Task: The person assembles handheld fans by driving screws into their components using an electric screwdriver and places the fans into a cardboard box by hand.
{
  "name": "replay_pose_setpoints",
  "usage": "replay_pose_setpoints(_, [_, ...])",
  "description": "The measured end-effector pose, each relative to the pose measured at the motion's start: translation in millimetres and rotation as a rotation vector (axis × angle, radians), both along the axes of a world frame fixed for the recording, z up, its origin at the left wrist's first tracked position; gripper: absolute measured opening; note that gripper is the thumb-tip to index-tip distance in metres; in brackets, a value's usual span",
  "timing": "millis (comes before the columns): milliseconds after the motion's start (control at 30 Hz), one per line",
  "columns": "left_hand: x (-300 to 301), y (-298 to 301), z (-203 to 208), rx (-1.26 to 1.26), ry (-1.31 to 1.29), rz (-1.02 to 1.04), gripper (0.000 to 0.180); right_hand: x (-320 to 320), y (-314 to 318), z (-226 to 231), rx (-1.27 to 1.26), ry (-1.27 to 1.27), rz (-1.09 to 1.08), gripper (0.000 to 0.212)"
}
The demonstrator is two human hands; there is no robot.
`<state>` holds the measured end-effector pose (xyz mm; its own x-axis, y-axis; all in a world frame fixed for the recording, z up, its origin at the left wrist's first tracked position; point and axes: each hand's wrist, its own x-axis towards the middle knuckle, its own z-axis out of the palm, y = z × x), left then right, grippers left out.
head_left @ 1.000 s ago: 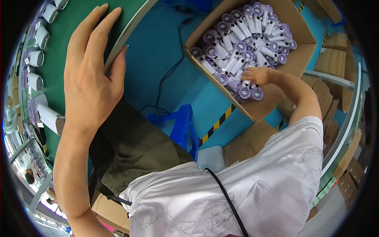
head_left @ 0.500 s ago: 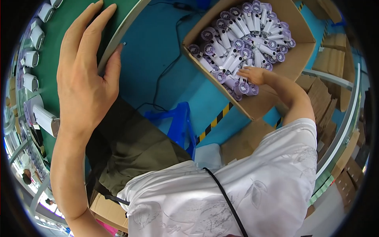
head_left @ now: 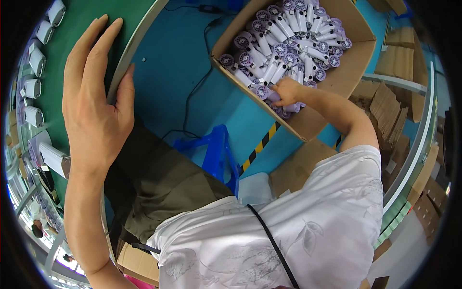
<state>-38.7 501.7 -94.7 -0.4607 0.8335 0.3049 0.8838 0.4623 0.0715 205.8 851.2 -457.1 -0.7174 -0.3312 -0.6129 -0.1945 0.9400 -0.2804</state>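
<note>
Floor; right hand half-curled on fans

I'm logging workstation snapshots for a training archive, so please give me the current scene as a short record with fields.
Left hand: fingers extended over the green work surface, thumb outside its rim; the hand holds nothing visible
Right hand: the hand reaches among the devices; whether its grip is closed on one is unclear
Container: open cardboard box
Contents: many white-and-purple devices, jumbled
Far left: row of similar devices
Floor area: blue stool, black-and-yellow striped tape
</note>
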Motion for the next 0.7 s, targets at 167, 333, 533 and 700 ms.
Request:
replay_pose_setpoints(167, [-0.2, -0.1, 0.3, 0.013, -0.008, -0.010, 0.055, 12.1, -19.3, -15.5, 0.151, -0.019, 0.001, 0.068])
replay_pose_setpoints(333, [0.3, -0.7, 0.0, 0.006, -0.008, -0.002, 0.056, 14.7, -32.6, 0.6, 0.195, -0.033, -0.142, 0.071])
replay_pose_setpoints(533, [1.0, -0.4, -0.9, 0.020, -0.004, -0.003, 0.057, 13.8, -44.0, 4.9, 0.215, 0.018, -0.081, 0.064])
replay_pose_setpoints(700, [1.7, -1.0, -1.8, 0.030, -0.009, -0.005, 0.058, 16.0, -58.5, -1.8, 0.252, 0.059, -0.093, 0.055])
